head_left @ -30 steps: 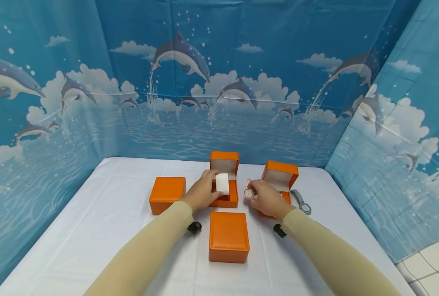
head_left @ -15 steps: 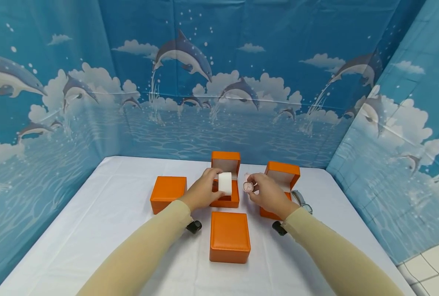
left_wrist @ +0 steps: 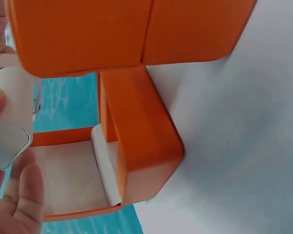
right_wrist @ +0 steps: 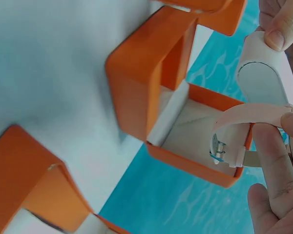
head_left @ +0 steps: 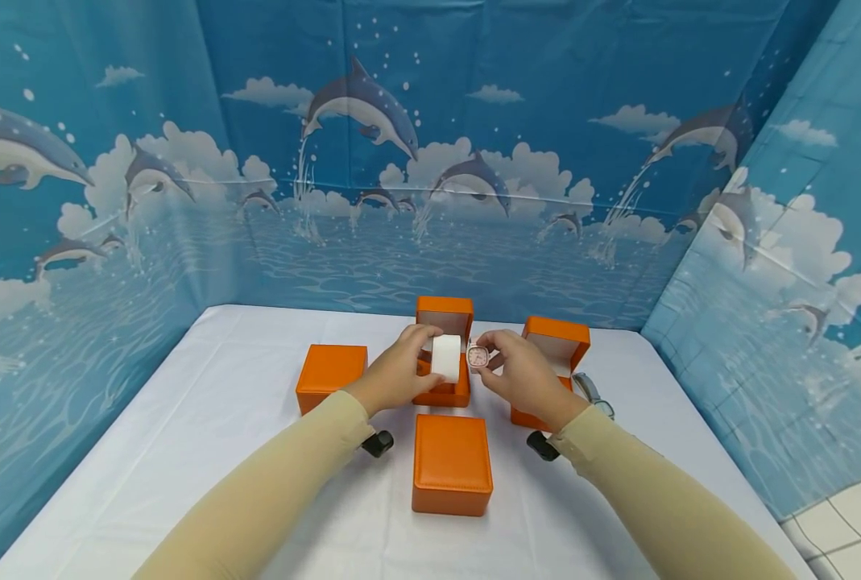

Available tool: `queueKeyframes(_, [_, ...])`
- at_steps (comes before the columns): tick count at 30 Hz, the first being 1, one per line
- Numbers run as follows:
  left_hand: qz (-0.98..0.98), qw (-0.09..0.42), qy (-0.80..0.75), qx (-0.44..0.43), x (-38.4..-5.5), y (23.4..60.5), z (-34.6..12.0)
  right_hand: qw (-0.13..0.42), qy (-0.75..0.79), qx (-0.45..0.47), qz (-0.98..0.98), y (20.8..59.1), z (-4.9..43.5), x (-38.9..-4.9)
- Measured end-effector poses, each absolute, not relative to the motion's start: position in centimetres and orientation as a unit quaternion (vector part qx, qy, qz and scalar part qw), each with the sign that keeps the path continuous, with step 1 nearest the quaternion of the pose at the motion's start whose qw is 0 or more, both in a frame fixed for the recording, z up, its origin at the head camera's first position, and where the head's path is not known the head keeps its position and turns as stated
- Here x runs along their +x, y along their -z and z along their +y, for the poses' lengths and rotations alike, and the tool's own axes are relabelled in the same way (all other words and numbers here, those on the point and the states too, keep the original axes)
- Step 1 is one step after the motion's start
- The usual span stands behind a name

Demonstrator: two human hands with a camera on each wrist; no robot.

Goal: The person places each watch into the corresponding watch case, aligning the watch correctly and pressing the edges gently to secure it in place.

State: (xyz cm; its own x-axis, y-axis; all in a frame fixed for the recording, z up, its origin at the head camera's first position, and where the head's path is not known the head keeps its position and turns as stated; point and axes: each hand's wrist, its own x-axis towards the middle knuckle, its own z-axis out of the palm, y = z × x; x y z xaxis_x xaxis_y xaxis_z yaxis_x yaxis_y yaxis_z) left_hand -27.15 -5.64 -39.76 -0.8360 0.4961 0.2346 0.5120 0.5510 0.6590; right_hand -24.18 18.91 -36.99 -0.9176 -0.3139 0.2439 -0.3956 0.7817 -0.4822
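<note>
My left hand [head_left: 394, 372] holds a white watch cushion [head_left: 446, 359] between thumb and fingers, above an open orange watch box [head_left: 462, 385] whose lid stands up at the back. In the right wrist view the cushion [right_wrist: 263, 80] shows a flat rounded end. With its fingertips my right hand [head_left: 527, 377] pinches a wristwatch [head_left: 478, 357], pale pink with a squarish face, just right of the cushion. The looped pink strap [right_wrist: 251, 114] appears close beside the cushion's end in the right wrist view. Part of the box is hidden behind the left hand and cushion.
A second open orange box [head_left: 556, 342] stands at the right, partly behind my right forearm, with a grey-strapped watch [head_left: 588, 388] beside it. Closed orange boxes lie at the left [head_left: 332, 369] and in front [head_left: 450, 463]. The white-covered table [head_left: 220, 451] meets a dolphin-print curtain [head_left: 372, 258].
My right hand has moved left and slightly up, bringing the watch from beside the right box up to the cushion. My left hand, still holding the cushion, has shifted slightly right.
</note>
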Motion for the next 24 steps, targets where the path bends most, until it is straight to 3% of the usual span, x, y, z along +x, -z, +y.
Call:
queueKeyframes(13, [-0.867,-0.002,0.378,-0.324,-26.7,39.0,-6.1,0.115,-0.286,0.23,-0.923,36.4,17.8,-23.6])
queueKeyframes(24, [-0.868,0.008,0.37,-0.33,-26.4,38.8,-6.2,0.1,-0.29,0.24,-0.921,36.2,17.4,-23.3])
